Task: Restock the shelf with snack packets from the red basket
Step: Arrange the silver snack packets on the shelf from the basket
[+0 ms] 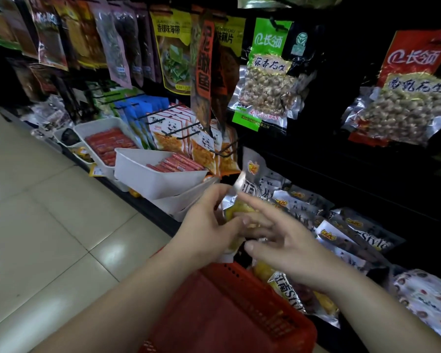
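Nearest to us is the red basket (222,317), low in front of our forearms, its perforated rim turned toward the shelf (148,208). At the basket's far right corner a few loose packets (288,289) lie in it, silver with black lettering and some yellow showing.

Just above the basket's far rim we hold one snack packet (232,212), silver with yellow contents, upright between both hands and not yet on the shelf. Our left hand (206,230) grips it from the left with fingers curled round its edge. Our right hand (285,240) comes in from the right with fingers spread and mostly straight. The fingertips (247,220) lie against the packet's front, though blur hides whether they press on it.

Beyond the basket and to its right, a row of similar shelf packets (346,225) lies overlapping on the low shelf. Beyond the basket to the left stand white bins (143,171) of red sausage sticks (110,143), the nearest tilted toward the aisle. Behind these, panda packets (178,133) hang on black hooks.

Farther up from the basket hang a green peanut bag (265,82) and, to its right, a red peanut bag (413,93). Left of the basket spreads the pale tiled floor (36,200).
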{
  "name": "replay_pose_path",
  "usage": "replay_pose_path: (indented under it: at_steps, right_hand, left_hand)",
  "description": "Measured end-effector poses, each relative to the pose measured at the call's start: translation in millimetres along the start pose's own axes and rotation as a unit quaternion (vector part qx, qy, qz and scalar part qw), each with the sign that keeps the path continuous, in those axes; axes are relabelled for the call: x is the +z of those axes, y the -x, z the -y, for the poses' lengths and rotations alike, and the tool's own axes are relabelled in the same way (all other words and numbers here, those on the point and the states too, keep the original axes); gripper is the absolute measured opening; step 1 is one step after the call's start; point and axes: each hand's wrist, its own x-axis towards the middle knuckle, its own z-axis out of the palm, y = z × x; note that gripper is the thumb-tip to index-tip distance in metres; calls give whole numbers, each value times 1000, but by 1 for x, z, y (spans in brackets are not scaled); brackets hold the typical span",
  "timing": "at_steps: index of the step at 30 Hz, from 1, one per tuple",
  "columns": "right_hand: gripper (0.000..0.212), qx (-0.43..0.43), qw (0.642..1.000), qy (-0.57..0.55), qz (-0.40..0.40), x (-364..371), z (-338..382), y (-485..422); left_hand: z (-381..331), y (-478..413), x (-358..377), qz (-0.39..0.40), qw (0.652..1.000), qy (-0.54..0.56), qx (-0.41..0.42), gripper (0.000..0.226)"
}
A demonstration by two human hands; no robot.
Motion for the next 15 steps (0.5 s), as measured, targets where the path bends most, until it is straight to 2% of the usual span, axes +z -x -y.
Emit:
replay_pose_path:
  at_steps: [2, 4, 6, 7, 8, 11, 12, 15]
  right_hand:
    - [70, -9, 991, 56, -124, -6, 0, -2]
    - [78, -17, 964, 149, -220, -18, -2, -4]
    - [96, -3, 952, 195, -235, -30, -2, -5]
    - [98, 13, 956, 182, -231, -34, -2, -4]
    - [92, 30, 961, 151, -228, -36, -2, -3]
    - [52, 51, 966, 85, -238, -31, -7, -6]
    - [46, 49, 963, 87, -249, -27, -8, -9]
    - [48, 45, 954, 126, -270, -14, -10, -25]
  left_hand:
    - [1, 1, -5, 26, 1000, 1, 5, 37]
    - [-4, 3, -11, 54, 998, 22, -5, 32]
    - [-10, 6, -15, 101, 994, 43, -19, 29]
    - [-10, 7, -17, 119, 991, 53, -22, 29]
    - [-10, 8, -19, 126, 990, 58, -24, 29]
    - [1, 7, -23, 86, 996, 23, -6, 24]
    - [6, 4, -24, 64, 998, 20, -5, 23]
    - [31, -6, -28, 21, 999, 8, -30, 28]
